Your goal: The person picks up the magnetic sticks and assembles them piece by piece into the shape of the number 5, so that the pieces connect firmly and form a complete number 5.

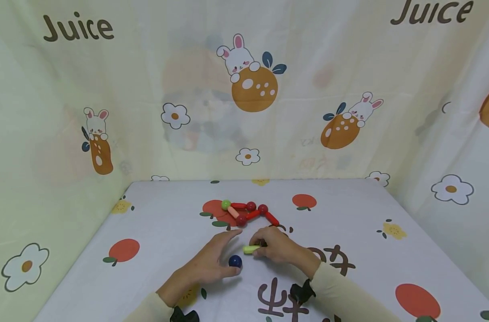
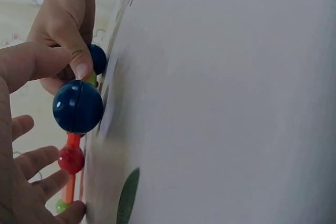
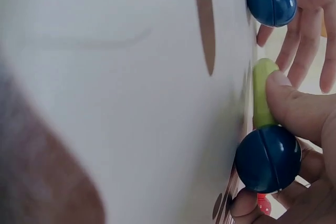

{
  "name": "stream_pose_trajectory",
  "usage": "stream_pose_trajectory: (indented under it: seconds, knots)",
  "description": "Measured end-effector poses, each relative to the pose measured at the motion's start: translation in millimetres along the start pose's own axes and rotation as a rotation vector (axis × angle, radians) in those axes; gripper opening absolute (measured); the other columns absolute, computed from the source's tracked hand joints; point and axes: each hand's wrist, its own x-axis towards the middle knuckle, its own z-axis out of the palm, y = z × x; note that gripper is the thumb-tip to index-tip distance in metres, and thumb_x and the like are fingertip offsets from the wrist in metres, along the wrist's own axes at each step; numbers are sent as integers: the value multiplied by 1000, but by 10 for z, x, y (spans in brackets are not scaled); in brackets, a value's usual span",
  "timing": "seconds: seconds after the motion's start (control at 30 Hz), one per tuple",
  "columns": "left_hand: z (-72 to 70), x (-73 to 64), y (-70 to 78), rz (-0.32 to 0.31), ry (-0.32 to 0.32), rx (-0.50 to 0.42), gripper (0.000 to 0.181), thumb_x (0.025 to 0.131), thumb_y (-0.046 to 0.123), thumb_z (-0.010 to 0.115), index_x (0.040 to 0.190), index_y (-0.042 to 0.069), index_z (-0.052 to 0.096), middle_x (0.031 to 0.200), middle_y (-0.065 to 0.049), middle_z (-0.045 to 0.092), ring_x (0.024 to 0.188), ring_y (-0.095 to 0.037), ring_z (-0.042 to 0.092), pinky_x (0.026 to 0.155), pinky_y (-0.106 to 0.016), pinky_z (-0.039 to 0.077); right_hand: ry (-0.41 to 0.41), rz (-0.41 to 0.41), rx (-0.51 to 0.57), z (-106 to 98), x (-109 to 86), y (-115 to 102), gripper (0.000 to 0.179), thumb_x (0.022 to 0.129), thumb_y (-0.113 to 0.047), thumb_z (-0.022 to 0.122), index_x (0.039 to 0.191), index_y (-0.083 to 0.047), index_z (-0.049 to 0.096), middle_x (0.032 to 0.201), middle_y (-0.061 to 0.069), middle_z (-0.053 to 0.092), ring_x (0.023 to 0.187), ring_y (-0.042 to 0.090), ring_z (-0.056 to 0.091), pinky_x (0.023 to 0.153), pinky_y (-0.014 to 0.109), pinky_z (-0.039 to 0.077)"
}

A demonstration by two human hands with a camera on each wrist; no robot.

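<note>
Near the middle of the table (image 1: pixel 159 237), the left hand (image 1: pixel 208 263) is open, its fingers apart beside a loose blue ball (image 1: pixel 235 261); whether they touch, I cannot tell. The right hand (image 1: pixel 277 246) pinches a green stick (image 1: pixel 251 249) with a second blue ball (image 3: pixel 269 158) at its end. Beyond both hands lies a chain (image 1: pixel 253 215) of mostly red sticks and balls, seemingly already joined; the green stick and loose ball are not yet connected to it.

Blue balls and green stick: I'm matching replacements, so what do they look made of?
The blue balls seem hard, glossy plastic: each shows bright highlights and a seam. The green stick is probably plastic too, its finish duller with soft shading, though painted wood is possible.
</note>
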Motion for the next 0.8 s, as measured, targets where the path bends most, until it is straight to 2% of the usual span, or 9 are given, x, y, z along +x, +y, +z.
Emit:
stream_pose_trajectory:
  seconds: [0.17,0.43,0.8]
  knots:
    - [4,3,-5,2,2,8,91,82,43,80,158,39,29,161,4,35,150,-26,30,116,-63,28,7,13,8,2,-10,5,17,87,-12,80,103,-14,78,92,-10,69,88,12,57,83,33,51]
    - [-4,-1,13,-6,-5,12,91,82,42,81,158,36,30,161,4,35,150,-27,30,116,-63,28,33,31,37,5,-27,25,21,85,-15,82,105,-13,76,91,-8,67,86,13,57,79,33,51]
    - [-13,18,17,-8,-9,8,81,83,41,81,153,27,41,159,1,38,149,-28,31,117,-62,28,46,64,85,-2,-65,101,25,86,-16,82,110,-13,75,98,-8,67,92,14,58,87,38,52]
